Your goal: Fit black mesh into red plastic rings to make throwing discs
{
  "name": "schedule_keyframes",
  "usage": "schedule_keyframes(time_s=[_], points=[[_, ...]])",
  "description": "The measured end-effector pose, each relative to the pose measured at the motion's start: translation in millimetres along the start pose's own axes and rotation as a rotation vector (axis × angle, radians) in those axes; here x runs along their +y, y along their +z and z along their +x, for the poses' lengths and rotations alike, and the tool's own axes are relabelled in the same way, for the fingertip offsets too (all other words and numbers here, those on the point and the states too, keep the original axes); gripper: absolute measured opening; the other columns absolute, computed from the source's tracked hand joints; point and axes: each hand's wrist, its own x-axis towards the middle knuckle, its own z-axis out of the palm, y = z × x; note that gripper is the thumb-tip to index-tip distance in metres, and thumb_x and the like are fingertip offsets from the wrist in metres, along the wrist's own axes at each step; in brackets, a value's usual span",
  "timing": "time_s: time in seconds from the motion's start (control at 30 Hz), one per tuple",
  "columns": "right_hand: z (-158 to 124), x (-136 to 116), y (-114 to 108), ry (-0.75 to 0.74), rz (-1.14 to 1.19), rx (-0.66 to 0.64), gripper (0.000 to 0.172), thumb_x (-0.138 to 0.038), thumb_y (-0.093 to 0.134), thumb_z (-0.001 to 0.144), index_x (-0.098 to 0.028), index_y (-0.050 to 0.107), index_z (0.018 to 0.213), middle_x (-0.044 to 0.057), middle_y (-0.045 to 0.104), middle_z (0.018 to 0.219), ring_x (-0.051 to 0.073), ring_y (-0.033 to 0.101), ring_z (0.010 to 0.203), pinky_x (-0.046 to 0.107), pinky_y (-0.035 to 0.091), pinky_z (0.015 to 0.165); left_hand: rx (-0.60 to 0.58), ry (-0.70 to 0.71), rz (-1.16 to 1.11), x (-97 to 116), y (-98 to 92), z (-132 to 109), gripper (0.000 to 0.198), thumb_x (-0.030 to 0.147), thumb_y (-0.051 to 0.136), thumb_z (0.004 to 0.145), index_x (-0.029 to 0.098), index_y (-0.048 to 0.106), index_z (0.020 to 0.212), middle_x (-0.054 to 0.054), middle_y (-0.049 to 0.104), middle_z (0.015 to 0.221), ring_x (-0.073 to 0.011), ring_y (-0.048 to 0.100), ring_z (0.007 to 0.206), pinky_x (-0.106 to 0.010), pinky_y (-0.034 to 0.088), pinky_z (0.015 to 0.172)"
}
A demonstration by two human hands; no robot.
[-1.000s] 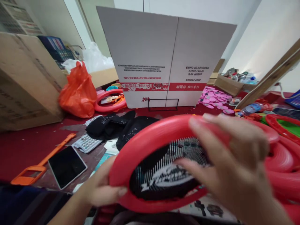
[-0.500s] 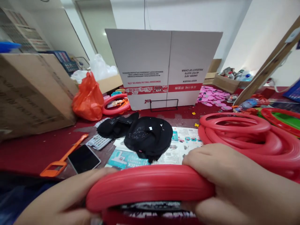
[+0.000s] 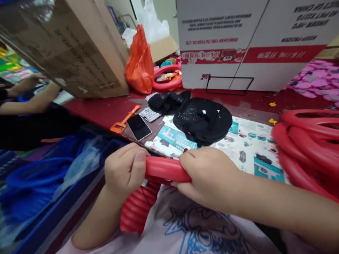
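A smooth red plastic ring [image 3: 162, 168] is held close to my body above my lap, seen edge-on. My left hand [image 3: 125, 167] wraps round its left end, thumb on top. On its right end my right hand [image 3: 210, 173] is closed, knuckles up. Below the ring, a ribbed red thing [image 3: 137, 210], perhaps more rings side by side, shows by my lap. To the right, a pile of similar red rings [image 3: 299, 141] lies on the table. Black sequined cloth [image 3: 202, 120], apparently a cap, lies on printed sheets [image 3: 173, 137] in front of my hands.
A phone [image 3: 139, 127], calculator [image 3: 150, 114] and orange handle-like piece [image 3: 119, 127] lie at the table's left edge. A white carton [image 3: 212, 28] stands behind. Left are a brown box [image 3: 90, 53], orange bag [image 3: 140, 67], blue crate [image 3: 34, 240] and a co-worker's arm [image 3: 37, 100]. Pink discs [image 3: 315, 79] lie right.
The view has swung left and down, bringing in the crate, my lap and a co-worker's arms. Both hands still hold the red ring, now nearer my body and closer together.
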Motion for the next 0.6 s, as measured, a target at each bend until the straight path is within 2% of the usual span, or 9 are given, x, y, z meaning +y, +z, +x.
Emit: schedule_keyframes(time_s=[0.1,0.23,0.43,0.53,0.6], points=[[13,1,4,0.025,0.076,-0.087,0.024,-0.041,0.064,0.078,-0.017,0.064,0.078,0.006,0.067,0.076,0.021,0.06,0.063,0.029,0.024,0.052,0.003,-0.109,-0.015,-7,0.4,-11,0.027,0.013,0.042,0.086,0.014,0.06,0.067,-0.003,0.057,0.061,-0.0119,0.053,0.057,-0.025,0.039,0.057],[22,4,-2,-0.029,0.14,-0.135,0.032,-0.049,0.064,0.079,-0.017,0.062,0.081,0.005,0.065,0.077,0.021,0.059,0.066,0.028,0.025,0.053,0.082,-0.221,-0.019,-2,-3.0,-16,0.031,0.019,0.042,0.086,0.013,0.061,0.062,-0.003,0.057,0.057,-0.0109,0.051,0.054,-0.024,0.037,0.053],[15,29,-6,0.005,0.287,-0.316,0.036,-0.05,0.069,0.076,-0.017,0.061,0.085,0.003,0.062,0.081,0.016,0.055,0.07,0.025,0.031,0.058,0.145,-0.424,0.052,1,-7.8,-28,0.033,0.021,0.044,0.083,0.014,0.062,0.057,-0.001,0.054,0.051,-0.0103,0.049,0.048,-0.024,0.035,0.047],[10,41,8,0.048,0.344,-0.306,0.034,-0.047,0.074,0.072,-0.017,0.061,0.082,0.002,0.061,0.078,0.014,0.054,0.068,0.024,0.032,0.059,0.176,-0.48,0.082,-5,-7.3,-38,0.034,0.02,0.042,0.082,0.015,0.061,0.054,-0.002,0.056,0.05,-0.0107,0.05,0.048,-0.025,0.036,0.047],[9,43,20,0.024,0.349,-0.248,0.033,-0.046,0.073,0.072,-0.016,0.061,0.077,0.002,0.061,0.074,0.014,0.053,0.065,0.024,0.032,0.058,0.213,-0.494,0.087,-15,-6.3,-45,0.034,0.019,0.041,0.081,0.014,0.061,0.053,-0.002,0.056,0.049,-0.0113,0.051,0.047,-0.025,0.036,0.047]])
